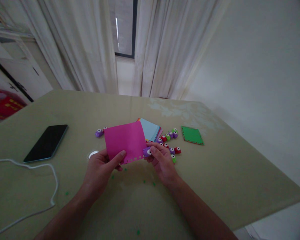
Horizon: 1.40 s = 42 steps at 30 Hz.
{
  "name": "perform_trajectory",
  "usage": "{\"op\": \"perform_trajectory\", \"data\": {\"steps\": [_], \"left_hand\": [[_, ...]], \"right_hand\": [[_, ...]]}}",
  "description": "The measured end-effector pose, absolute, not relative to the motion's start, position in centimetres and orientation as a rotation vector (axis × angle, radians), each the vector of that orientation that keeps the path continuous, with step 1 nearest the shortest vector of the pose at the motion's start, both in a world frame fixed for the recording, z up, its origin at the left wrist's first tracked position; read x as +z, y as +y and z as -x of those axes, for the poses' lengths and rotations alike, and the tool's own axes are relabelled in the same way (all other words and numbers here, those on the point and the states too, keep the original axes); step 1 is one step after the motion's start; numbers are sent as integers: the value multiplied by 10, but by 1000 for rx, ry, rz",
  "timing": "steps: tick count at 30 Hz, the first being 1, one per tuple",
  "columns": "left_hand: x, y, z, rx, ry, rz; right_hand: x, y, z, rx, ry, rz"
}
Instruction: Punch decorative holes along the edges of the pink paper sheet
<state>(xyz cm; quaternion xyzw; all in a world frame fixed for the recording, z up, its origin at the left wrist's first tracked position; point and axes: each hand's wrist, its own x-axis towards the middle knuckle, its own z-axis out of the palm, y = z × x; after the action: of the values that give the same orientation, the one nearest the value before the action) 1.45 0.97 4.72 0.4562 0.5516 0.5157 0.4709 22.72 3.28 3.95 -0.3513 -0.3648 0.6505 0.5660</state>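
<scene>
My left hand [100, 167] pinches a pink sheet of paper [125, 139] near its lower edge, thumb on top. A row of small notches and holes runs along that edge. In my right hand [164, 164] is a small purple hole punch [146, 152] with a round white eye, closed in between thumb and fingers. It sits at the sheet's lower right corner; whether its jaw is on the paper I cannot tell. Behind this hand lie several similar red, purple and green eyed pieces [171, 134], partly covered by it.
A stack of coloured paper [150, 128] lies behind the pink sheet. Farther right is a green square [192, 135] with holed edges. More purple pieces [99, 133], a black phone [46, 143] and a white cable [55, 181] are left. Green paper dots [138, 232] dot the table [240, 176].
</scene>
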Motion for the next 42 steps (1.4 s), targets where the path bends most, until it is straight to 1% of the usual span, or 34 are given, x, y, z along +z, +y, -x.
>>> {"op": "perform_trajectory", "data": {"steps": [4,8,11,14,18,23,31,35,37,42], "left_hand": [[48,10,-14,1254,1367,-1134],[50,14,-6,1193,1386,-1186],[50,18,0,1134,1415,-1221],[44,23,4,1084,1488,-1257],[28,30,8,1041,1552,-1338],[11,36,11,1018,1509,-1259],[13,37,7,1013,1562,-1405],[17,35,6,934,1613,-1499],[18,34,6,905,1646,-1550],[23,30,5,848,1716,-1674]], "right_hand": [[39,34,-228,1545,-866,854],[36,35,-229,1626,-911,908],[34,36,-229,1687,-989,971],[31,36,-227,1679,-1116,1062],[27,35,-223,1568,-1276,1197],[21,34,-218,1371,-1481,1272],[24,32,-215,1094,-1725,1405],[25,31,-217,893,-1841,1384],[26,33,-220,867,-1867,1375],[31,36,-231,942,-1828,1400]]}}
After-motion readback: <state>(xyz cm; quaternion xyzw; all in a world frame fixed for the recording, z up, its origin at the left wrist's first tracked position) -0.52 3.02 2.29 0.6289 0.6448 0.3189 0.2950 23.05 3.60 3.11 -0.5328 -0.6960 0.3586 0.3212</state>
